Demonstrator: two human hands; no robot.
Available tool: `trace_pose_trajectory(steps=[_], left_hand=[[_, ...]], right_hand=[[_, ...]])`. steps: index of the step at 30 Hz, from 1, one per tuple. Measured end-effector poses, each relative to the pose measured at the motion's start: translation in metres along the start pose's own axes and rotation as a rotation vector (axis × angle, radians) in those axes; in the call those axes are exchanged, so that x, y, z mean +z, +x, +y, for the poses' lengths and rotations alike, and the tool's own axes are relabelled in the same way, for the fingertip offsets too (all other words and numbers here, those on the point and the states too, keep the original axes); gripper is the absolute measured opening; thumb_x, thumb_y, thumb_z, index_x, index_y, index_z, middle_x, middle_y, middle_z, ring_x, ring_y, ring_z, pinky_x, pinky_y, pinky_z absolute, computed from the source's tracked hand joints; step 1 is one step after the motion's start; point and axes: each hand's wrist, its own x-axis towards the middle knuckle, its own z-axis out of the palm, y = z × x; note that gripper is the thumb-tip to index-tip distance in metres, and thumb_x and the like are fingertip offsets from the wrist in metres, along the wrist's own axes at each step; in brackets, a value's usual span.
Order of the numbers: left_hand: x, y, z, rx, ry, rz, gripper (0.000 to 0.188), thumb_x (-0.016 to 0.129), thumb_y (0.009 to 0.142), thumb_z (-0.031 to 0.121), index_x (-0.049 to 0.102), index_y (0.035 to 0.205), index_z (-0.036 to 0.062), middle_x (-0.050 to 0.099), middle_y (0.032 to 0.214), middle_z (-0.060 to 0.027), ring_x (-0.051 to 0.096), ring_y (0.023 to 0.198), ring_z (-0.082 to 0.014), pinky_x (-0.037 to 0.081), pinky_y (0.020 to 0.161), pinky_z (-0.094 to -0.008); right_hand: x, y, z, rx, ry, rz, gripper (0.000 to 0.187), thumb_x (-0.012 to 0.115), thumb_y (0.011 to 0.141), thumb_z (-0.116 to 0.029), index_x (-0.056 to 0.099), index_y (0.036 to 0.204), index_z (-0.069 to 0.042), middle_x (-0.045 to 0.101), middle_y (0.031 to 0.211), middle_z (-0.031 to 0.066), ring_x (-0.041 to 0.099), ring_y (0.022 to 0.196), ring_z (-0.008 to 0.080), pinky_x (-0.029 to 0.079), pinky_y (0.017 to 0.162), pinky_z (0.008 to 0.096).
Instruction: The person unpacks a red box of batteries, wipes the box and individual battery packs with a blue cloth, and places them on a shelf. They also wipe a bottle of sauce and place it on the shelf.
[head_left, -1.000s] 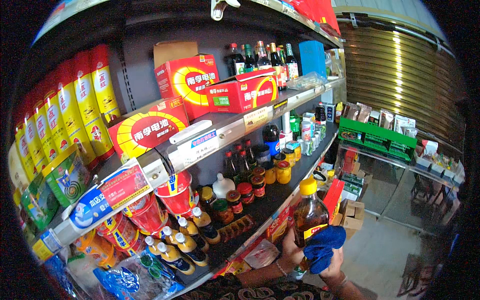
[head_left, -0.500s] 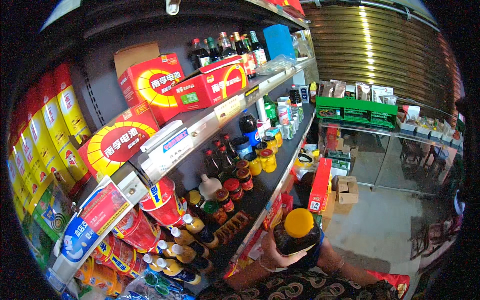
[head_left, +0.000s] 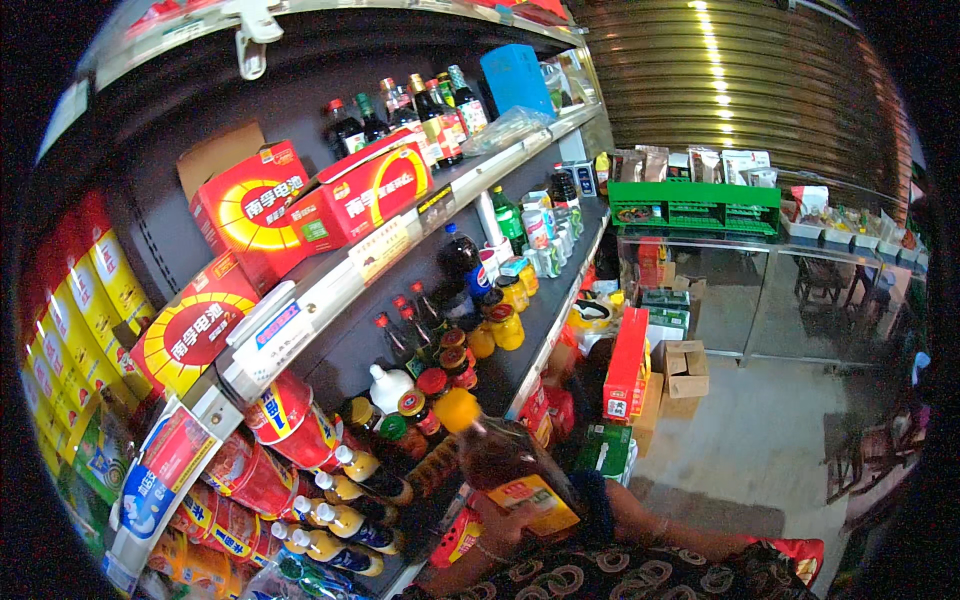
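A large bottle of dark liquid with a yellow cap tilts to the left in front of the lower shelf, its yellow-and-red label facing up. My left hand is closed round its lower part, a bracelet on the wrist. My right forearm reaches in from the lower right; dark blue cloth beside the bottle's base and the bottle itself hide my right hand's fingers. Closest to the cap stand small lidded jars and a white squat bottle on the shelf.
Yellow-capped juice-like bottles and red tubs fill the near shelf. Red battery boxes and sauce bottles stand above, behind a metal shelf edge. Cartons sit on the floor by a glass counter.
The bottle has swung from upright to leaning left, its cap now toward the shelf jars and its label showing. My view has shifted slightly to the right.
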Motion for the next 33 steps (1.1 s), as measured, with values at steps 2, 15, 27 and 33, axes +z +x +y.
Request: trace_pose_trajectory(steps=[2,15,27,33], left_hand=[[0.002,0.002,-0.002,-0.004,-0.011,0.006,0.078,0.078,0.054,0.020,0.036,0.116,-0.0002,0.052,0.104,-0.0126,0.054,0.095,-0.0230,0.043,0.083,-0.0355],[0.025,0.040,0.002,0.083,-0.050,0.017,0.079,0.078,0.056,0.017,0.032,0.118,0.0000,0.050,0.107,-0.0123,0.053,0.096,-0.0223,0.044,0.083,-0.0360],[0.031,0.021,-0.018,-0.150,-0.144,0.207,0.060,0.070,0.059,0.005,0.042,0.111,-0.0011,0.056,0.099,-0.0112,0.056,0.088,-0.0206,0.046,0.078,-0.0336],[0.059,0.038,-0.008,-0.062,-0.156,0.221,0.059,0.068,0.057,0.002,0.044,0.110,-0.0007,0.056,0.099,-0.0110,0.057,0.087,-0.0201,0.047,0.078,-0.0333]], right_hand=[[-0.009,-0.003,-0.021,0.134,0.346,0.073,0.039,0.059,0.077,-0.026,0.049,0.109,-0.006,0.053,0.106,0.0115,0.052,0.093,0.0216,0.045,0.080,0.0368],[-0.020,0.025,0.015,0.227,1.084,-0.070,0.042,0.051,0.081,-0.030,0.045,0.115,-0.007,0.051,0.112,0.0100,0.051,0.100,0.0222,0.041,0.087,0.0358],[-0.084,0.028,0.018,0.134,1.050,0.215,0.028,0.053,0.081,-0.011,0.050,0.107,-0.003,0.058,0.096,0.0079,0.057,0.084,0.0178,0.047,0.077,0.0321],[-0.043,0.026,0.026,0.106,2.399,-0.148,0.027,0.042,0.081,-0.010,0.051,0.106,-0.004,0.052,0.105,0.0098,0.046,0.099,0.0211,0.034,0.089,0.0353]])
